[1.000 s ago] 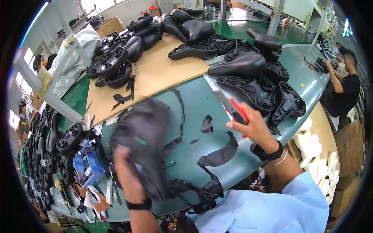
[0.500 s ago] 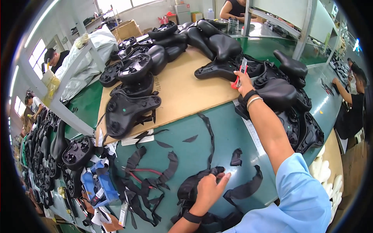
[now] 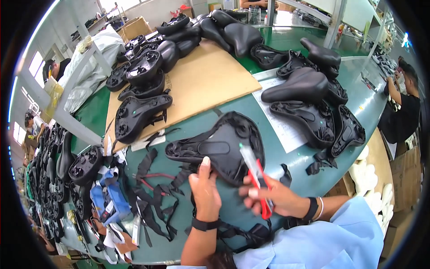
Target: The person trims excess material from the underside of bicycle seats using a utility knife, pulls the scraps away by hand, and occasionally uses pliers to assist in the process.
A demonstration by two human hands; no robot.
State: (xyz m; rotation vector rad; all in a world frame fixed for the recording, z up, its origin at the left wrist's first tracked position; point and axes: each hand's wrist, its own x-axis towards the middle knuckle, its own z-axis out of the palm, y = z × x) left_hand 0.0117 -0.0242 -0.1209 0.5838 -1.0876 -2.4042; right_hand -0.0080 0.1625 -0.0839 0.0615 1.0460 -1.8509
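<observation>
A black bicycle saddle (image 3: 214, 147) is bottom side up before me, its narrow nose pointing left and its hollow underside showing. My left hand (image 3: 206, 193) grips its near edge, thumb over the rim; the other fingers are partly hidden. At the saddle's wide right end, my right hand (image 3: 277, 197) is closed around a red utility knife (image 3: 260, 190). The blade is out, blurred, and points up and left over the saddle. Cut black strips (image 3: 156, 210) are strewn on the green table left of my left hand, beside a red-handled tool (image 3: 154, 175).
Saddles are heaped at the right (image 3: 298, 87) and along a brown board (image 3: 201, 85). A blue bin (image 3: 109, 201) stands at the left beside more saddles. White gloves (image 3: 365, 179) lie at the right edge. Other people (image 3: 403, 94) sit around the table.
My right hand has come back from the far right saddles with the knife. A saddle now lies in front of me, and my left hand has moved from the near black pieces to its edge.
</observation>
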